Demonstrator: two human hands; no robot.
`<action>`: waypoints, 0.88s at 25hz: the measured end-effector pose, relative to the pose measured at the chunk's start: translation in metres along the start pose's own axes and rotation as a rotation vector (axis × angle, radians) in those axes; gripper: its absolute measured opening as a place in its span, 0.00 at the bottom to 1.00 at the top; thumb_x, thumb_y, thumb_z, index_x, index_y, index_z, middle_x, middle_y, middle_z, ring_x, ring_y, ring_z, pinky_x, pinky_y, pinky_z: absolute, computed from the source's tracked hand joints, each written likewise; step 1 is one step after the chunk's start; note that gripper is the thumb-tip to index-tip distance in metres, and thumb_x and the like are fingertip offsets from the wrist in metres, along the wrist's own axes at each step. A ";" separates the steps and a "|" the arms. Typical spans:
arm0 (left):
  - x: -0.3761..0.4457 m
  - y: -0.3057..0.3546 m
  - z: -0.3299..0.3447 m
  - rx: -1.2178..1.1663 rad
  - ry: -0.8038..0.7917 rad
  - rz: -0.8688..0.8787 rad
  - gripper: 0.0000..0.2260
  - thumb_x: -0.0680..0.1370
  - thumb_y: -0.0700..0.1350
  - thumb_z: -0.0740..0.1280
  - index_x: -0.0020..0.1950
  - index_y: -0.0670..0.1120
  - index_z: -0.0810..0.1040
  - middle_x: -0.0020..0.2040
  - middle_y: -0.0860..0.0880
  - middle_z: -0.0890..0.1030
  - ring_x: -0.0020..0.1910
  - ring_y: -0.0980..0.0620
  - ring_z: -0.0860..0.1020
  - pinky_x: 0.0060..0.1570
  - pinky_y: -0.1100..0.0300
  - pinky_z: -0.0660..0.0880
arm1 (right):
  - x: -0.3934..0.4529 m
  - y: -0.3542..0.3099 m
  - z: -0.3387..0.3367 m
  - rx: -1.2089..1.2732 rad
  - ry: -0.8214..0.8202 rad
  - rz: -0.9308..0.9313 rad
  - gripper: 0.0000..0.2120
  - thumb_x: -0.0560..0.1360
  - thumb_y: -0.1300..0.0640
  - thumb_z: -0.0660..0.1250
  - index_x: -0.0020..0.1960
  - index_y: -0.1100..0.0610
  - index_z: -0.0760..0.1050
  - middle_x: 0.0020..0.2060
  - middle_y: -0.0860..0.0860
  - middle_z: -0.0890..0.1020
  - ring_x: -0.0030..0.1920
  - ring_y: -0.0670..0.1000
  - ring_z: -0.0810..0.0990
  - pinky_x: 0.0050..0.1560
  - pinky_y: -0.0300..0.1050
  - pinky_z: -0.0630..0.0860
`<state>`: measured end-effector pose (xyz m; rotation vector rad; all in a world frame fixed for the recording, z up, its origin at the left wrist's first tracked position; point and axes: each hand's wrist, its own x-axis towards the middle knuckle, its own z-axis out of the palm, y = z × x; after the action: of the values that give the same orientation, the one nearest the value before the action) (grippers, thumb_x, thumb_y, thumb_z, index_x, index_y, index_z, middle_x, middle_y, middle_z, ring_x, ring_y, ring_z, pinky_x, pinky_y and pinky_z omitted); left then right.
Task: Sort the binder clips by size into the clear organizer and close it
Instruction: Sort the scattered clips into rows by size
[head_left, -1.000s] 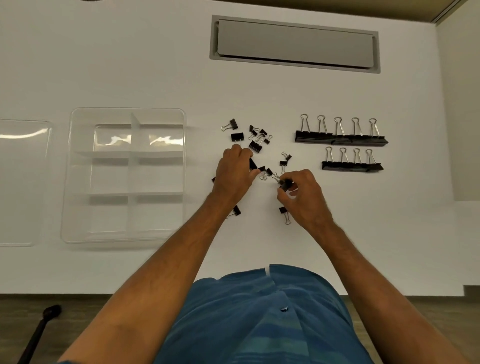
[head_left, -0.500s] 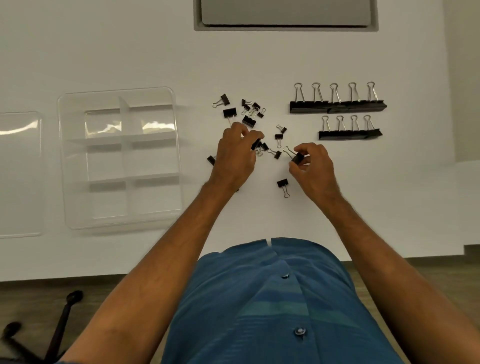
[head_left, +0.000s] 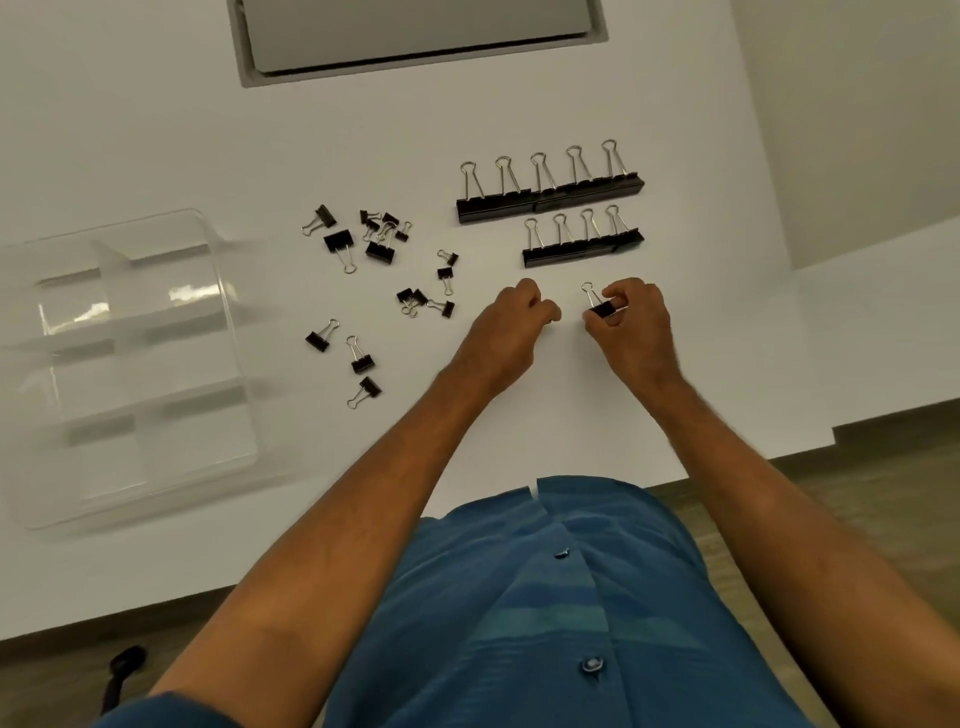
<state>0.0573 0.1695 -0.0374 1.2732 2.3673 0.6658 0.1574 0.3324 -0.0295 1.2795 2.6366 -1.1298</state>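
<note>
Black steel and light, the binder clip (head_left: 602, 309) is pinched by its stiff body in the right hand (head_left: 631, 322), wire handles pointing away. The left hand (head_left: 511, 322) just beside is curled; whether it holds anything I cannot tell. Other loose clips (head_left: 382, 249) lie further left, and the clear organizer (head_left: 130, 364) stands well apart at the left.

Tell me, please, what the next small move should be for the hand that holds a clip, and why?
Probably set it down below the shorter row. The right hand pinches a mid-sized clip just below the row of four, which sits under the row of five, so a third row by size seems likely. The organizer holds no clips yet.
</note>
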 end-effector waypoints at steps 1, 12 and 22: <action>0.004 0.000 0.002 0.021 -0.012 -0.001 0.22 0.74 0.28 0.64 0.65 0.44 0.77 0.57 0.44 0.74 0.52 0.45 0.74 0.45 0.50 0.77 | 0.004 0.002 0.000 -0.005 -0.017 -0.018 0.17 0.74 0.53 0.74 0.59 0.55 0.73 0.55 0.52 0.74 0.46 0.49 0.80 0.44 0.34 0.76; -0.002 -0.004 0.014 -0.179 0.148 -0.318 0.18 0.76 0.37 0.70 0.66 0.43 0.73 0.61 0.45 0.73 0.59 0.49 0.71 0.59 0.60 0.71 | 0.025 0.022 0.017 -0.017 -0.161 -0.450 0.19 0.74 0.60 0.74 0.63 0.57 0.74 0.58 0.53 0.73 0.56 0.51 0.75 0.57 0.47 0.78; 0.005 -0.015 0.025 -0.254 0.228 -0.385 0.07 0.77 0.41 0.71 0.54 0.45 0.79 0.50 0.48 0.75 0.50 0.51 0.72 0.50 0.58 0.73 | 0.040 0.003 0.021 -0.028 -0.295 -0.508 0.12 0.76 0.63 0.71 0.59 0.59 0.78 0.53 0.52 0.76 0.49 0.45 0.74 0.51 0.23 0.69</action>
<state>0.0576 0.1727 -0.0674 0.6399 2.5056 0.9858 0.1261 0.3478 -0.0586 0.3918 2.7930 -1.2019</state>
